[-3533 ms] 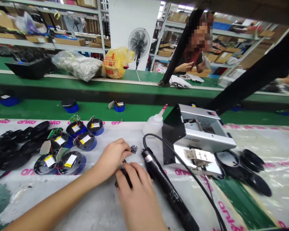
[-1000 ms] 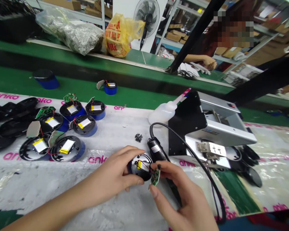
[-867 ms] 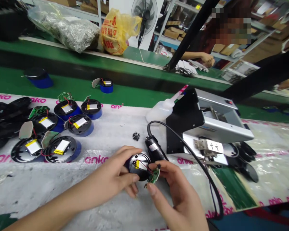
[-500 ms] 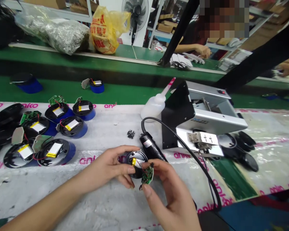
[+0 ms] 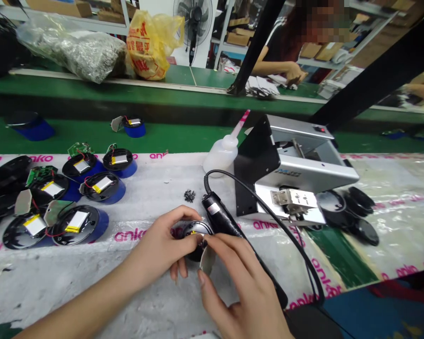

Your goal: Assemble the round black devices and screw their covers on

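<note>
My left hand [image 5: 167, 238] is wrapped round a round black housing [image 5: 197, 229] with a battery inside; the thumb lies over its opening. Between the thumb and fingers of my right hand [image 5: 238, 278] is a circuit board [image 5: 207, 260], its pale side facing up at the housing's near right edge. The fingertips of both hands meet there and cover part of the housing. Just beyond lies a small heap of black screws [image 5: 189, 196]. A black electric screwdriver [image 5: 229, 226] with a cable rests to the right of the hands.
Several blue-and-black housings with batteries [image 5: 81, 223] stand at left, beside dark round parts [image 5: 7, 183]. A white squeeze bottle [image 5: 221, 153] and a silver screw feeder [image 5: 293, 165] stand ahead right. Black covers [image 5: 362, 219] lie beyond it. A co-worker's hand [image 5: 294, 73] is across the bench.
Earlier both hands were close together over the bench; then the housing and board appeared in them. Since half a second ago the board has turned from its green side to its pale side.
</note>
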`<control>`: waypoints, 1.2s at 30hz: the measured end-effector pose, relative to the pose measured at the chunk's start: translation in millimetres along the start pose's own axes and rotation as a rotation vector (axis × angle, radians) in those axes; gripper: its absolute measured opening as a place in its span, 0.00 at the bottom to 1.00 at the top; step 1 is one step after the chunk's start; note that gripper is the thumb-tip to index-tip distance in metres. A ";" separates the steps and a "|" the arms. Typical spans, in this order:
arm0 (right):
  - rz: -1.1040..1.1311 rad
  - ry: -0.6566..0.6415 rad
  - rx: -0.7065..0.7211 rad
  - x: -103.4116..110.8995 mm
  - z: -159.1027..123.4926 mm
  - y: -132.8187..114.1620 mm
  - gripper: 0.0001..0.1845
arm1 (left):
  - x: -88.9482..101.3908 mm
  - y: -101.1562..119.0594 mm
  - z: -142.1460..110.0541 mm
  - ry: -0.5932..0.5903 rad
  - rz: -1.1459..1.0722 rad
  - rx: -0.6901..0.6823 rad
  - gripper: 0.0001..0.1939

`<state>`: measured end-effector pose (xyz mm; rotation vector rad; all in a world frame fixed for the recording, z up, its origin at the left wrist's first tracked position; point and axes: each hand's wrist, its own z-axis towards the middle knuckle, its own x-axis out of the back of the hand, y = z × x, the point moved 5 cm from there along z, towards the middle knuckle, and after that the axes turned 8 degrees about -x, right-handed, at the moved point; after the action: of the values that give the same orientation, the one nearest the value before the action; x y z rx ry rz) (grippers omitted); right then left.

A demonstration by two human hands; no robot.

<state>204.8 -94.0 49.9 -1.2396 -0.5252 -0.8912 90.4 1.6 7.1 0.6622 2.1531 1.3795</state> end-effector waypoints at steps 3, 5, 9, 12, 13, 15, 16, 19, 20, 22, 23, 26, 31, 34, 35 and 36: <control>-0.055 -0.041 0.075 0.2 9.0 -4.1 0.24 | -0.7 0.2 0.8 -0.026 -0.037 -0.013 0.09; -0.074 -0.114 0.103 -3.2 14.7 -3.9 0.24 | 0.5 -2.3 1.2 -0.058 -0.084 -0.031 0.10; -0.036 -0.127 0.167 -5.9 21.3 0.6 0.20 | 5.6 -8.5 -0.1 -0.169 -0.196 -0.065 0.18; -0.007 -0.096 0.213 -4.4 23.4 4.3 0.14 | 11.2 -14.0 -2.0 -0.246 -0.300 -0.056 0.27; -0.007 -0.095 0.224 -3.6 24.3 5.1 0.14 | 13.3 -16.2 -2.4 -0.263 -0.323 -0.050 0.29; -0.014 -0.110 0.247 -1.6 26.6 5.1 0.15 | 16.6 -20.6 -2.6 -0.306 -0.355 -0.045 0.31; -0.017 -0.125 0.257 -0.7 28.1 4.5 0.15 | 17.4 -22.5 -2.6 -0.334 -0.371 -0.046 0.32; -0.011 -0.176 0.295 2.3 32.8 1.3 0.15 | 18.4 -25.0 -1.6 -0.386 -0.415 -0.049 0.33; -0.007 -0.193 0.305 3.0 34.2 0.3 0.15 | 18.4 -24.9 -1.0 -0.386 -0.425 -0.044 0.32; -0.019 -0.224 0.316 3.6 36.5 -0.9 0.15 | 18.2 -23.1 0.0 -0.375 -0.432 -0.032 0.30; -0.040 -0.235 0.323 3.7 37.2 -1.4 0.15 | 18.3 -21.8 0.3 -0.364 -0.424 -0.025 0.29; -0.131 -0.233 0.370 4.9 37.9 -4.4 0.16 | 19.0 -17.9 0.7 -0.339 -0.388 -0.023 0.29; -0.209 -0.249 0.366 6.1 37.8 -8.6 0.15 | 18.9 -21.8 1.6 -0.326 -0.382 -0.025 0.28; -0.204 -0.208 0.354 5.7 36.4 -9.1 0.16 | 16.5 -25.7 1.5 -0.297 -0.418 -0.016 0.28; -0.191 -0.188 0.344 5.4 36.3 -8.5 0.15 | 15.8 -25.4 1.0 -0.283 -0.411 -0.020 0.27; -0.176 -0.177 0.327 4.7 36.6 -7.5 0.14 | 15.2 -24.5 0.2 -0.269 -0.392 -0.023 0.27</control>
<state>205.7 -60.9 67.9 -0.9871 -0.8965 -0.8070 75.7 2.4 -17.7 0.3644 1.9212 1.0410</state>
